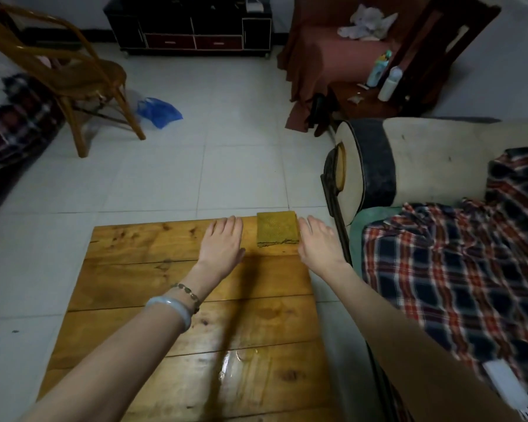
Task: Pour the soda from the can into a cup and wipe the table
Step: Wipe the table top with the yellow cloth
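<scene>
My left hand point(223, 246) and right hand point(317, 245) reach out flat, fingers straight, flanking the folded yellow cloth point(277, 228) at the wooden table's point(134, 269) far edge; a wet patch point(235, 360) glistens nearer me.

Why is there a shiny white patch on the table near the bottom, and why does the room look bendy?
In the head view, the shiny patch is light glaring off a wet-looking spot on the wooden table; also in the head view, the wide lens bends the floor tiles toward the edges, and the plaid blanket looks blurry.
</scene>
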Available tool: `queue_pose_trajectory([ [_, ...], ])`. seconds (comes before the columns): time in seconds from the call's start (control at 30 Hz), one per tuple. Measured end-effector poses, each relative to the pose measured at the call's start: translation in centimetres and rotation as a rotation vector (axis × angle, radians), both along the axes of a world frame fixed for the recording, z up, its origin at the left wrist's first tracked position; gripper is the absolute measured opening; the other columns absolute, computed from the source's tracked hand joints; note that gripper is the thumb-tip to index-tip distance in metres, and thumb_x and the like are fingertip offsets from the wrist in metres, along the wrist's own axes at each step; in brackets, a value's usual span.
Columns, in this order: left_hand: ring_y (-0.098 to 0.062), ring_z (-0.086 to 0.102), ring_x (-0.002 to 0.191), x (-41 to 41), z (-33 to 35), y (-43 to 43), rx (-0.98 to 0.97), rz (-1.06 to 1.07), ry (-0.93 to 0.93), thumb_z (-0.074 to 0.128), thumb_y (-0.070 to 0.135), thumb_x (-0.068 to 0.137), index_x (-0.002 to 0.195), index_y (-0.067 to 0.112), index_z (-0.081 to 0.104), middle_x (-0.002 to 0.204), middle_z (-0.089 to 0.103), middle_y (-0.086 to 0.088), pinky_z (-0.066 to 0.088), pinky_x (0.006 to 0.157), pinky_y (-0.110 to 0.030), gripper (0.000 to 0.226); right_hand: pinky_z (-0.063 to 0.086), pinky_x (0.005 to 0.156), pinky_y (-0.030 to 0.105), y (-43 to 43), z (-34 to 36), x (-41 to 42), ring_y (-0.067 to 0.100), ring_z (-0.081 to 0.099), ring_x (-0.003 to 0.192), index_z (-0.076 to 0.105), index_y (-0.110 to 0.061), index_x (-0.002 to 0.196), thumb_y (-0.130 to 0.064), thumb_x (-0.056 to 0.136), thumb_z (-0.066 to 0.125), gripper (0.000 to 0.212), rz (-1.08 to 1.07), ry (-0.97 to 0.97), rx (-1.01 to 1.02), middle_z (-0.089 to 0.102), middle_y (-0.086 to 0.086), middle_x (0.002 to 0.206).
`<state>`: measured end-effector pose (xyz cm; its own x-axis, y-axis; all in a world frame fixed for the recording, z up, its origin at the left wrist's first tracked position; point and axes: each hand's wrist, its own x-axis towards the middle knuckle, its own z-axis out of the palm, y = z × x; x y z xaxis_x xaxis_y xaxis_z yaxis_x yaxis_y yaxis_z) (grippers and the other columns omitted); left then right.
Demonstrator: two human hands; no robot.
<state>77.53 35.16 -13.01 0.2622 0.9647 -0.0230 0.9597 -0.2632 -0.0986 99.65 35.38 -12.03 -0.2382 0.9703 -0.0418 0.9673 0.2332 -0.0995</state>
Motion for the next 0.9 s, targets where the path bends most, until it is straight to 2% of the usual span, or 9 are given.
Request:
queue_pose_trajectory([
  [0.13,-0.031,0.037,0.133,-0.3,-5.7,2.7,-0.062,-0.079,0.018,0.055,0.039,0.089,0.142,0.007,0.031,0.145,0.039,-0.014,0.023,0.111,-0.043,0.067,0.033,0.107,0.042,2.4,-5.5,-0.2,0.033,0.04,0.13,0.038,0.001,0.138,-0.012,0.086,0.054,0.056,0.009,0.018,-0.023,0.043,0.022,0.14],
  [0.23,-0.032,0.04,0.131,-0.4,-10.9,4.5,-0.112,-0.163,0.028,0.055,0.039,0.089,0.141,0.01,0.037,0.143,0.043,-0.015,0.024,0.111,-0.044,0.062,0.022,0.113,0.037,4.5,-10.3,-0.4,0.027,0.031,0.137,0.03,-0.004,0.144,-0.016,0.093,0.046,0.055,0.011,0.036,-0.048,0.035,0.015,0.147],
  [0.33,-0.03,0.037,0.134,-0.2,-15.5,6.1,-0.142,-0.255,0.056,0.05,0.042,0.091,0.142,0.011,0.035,0.145,0.04,-0.013,0.022,0.113,-0.043,0.061,0.016,0.116,0.035,6.3,-14.3,-0.4,0.024,0.023,0.141,0.023,-0.007,0.147,-0.02,0.096,0.041,0.055,0.014,0.029,-0.084,0.027,0.011,0.153],
  [0.5,-0.03,0.048,0.126,0.9,-20.7,9.2,-0.087,-0.212,-0.012,0.054,0.043,0.088,0.136,0.008,0.045,0.137,0.051,-0.013,0.031,0.109,-0.044,0.059,0.031,0.11,0.048,9.0,-20.3,-0.6,0.035,0.039,0.133,0.042,0.002,0.136,-0.013,0.089,0.056,0.051,0.043,0.061,-0.074,0.043,0.021,0.142],
  [0.67,-0.027,0.058,0.114,2.0,-23.7,12.2,0.029,-0.255,-0.074,0.067,0.039,0.079,0.124,0.007,0.057,0.126,0.061,-0.012,0.043,0.1,-0.042,0.057,0.049,0.091,0.053,11.5,-24.1,-0.6,0.04,0.057,0.114,0.057,0.007,0.12,-0.006,0.075,0.07,0.049,0.063,0.099,-0.08,0.059,0.025,0.122],
  [0.77,-0.027,0.062,0.109,1.7,-24.9,13.6,0.091,-0.334,-0.138,0.076,0.033,0.073,0.117,0.008,0.063,0.121,0.064,-0.01,0.045,0.097,-0.044,0.052,0.052,0.087,0.051,12.2,-25.9,0.2,0.039,0.062,0.106,0.06,0.009,0.114,-0.005,0.08,0.052,0.037,0.139,0.062,-0.028,0.063,0.026,0.115],
  [0.83,-0.026,0.064,0.104,1.6,-25.5,13.9,0.104,-0.386,-0.162,0.078,0.031,0.07,0.111,0.01,0.067,0.115,0.067,-0.009,0.046,0.095,-0.043,0.047,0.052,0.088,0.048,12.5,-26.7,0.6,0.038,0.063,0.104,0.062,0.009,0.112,-0.011,0.081,0.041,0.042,0.155,0.048,-0.02,0.065,0.026,0.112],
  [0.9,-0.025,0.066,0.099,1.5,-25.9,14.0,0.104,-0.407,-0.186,0.079,0.03,0.07,0.106,0.011,0.069,0.111,0.069,-0.007,0.048,0.092,-0.041,0.042,0.051,0.088,0.046,12.6,-27.2,0.9,0.038,0.064,0.104,0.063,0.009,0.111,-0.014,0.081,0.04,0.044,0.152,0.057,-0.019,0.065,0.025,0.111],
])
